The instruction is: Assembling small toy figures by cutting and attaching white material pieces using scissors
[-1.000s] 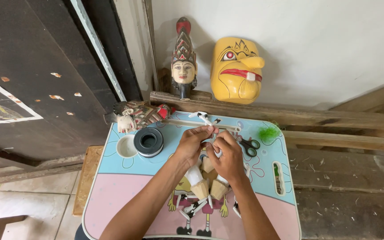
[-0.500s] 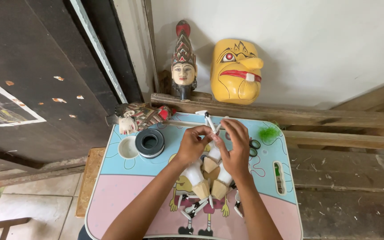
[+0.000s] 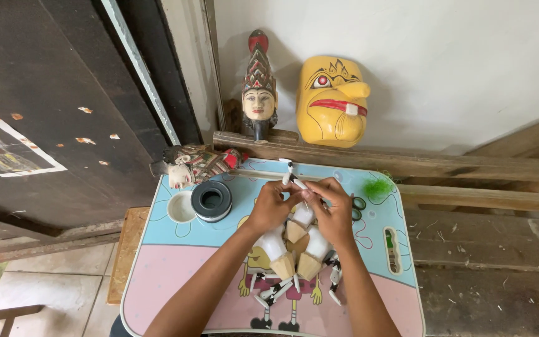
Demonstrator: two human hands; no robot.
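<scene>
My left hand (image 3: pixel 271 205) and my right hand (image 3: pixel 332 206) meet over the middle of a small pastel cartoon-printed table (image 3: pixel 176 274). Together they pinch a thin white rod-like puppet piece (image 3: pixel 294 180) that sticks out beyond the fingers toward the wall. Under my wrists lie white-and-tan cone-shaped puppet parts (image 3: pixel 282 249), partly hidden by my hands. Striped black-and-white sticks (image 3: pixel 272 292) lie near the table's front.
A black roll of tape (image 3: pixel 212 200) sits on a white round lid at the left. A carved puppet head (image 3: pixel 193 165) lies at the back left. Green-handled scissors (image 3: pixel 358 206) and green fluff (image 3: pixel 378 186) are right. A yellow mask (image 3: pixel 332 100) and crowned puppet head (image 3: pixel 258 93) lean at the wall.
My hands have closed in together on the white piece and shifted slightly; the view has drifted a little. The scissors are now more covered by my right hand.
</scene>
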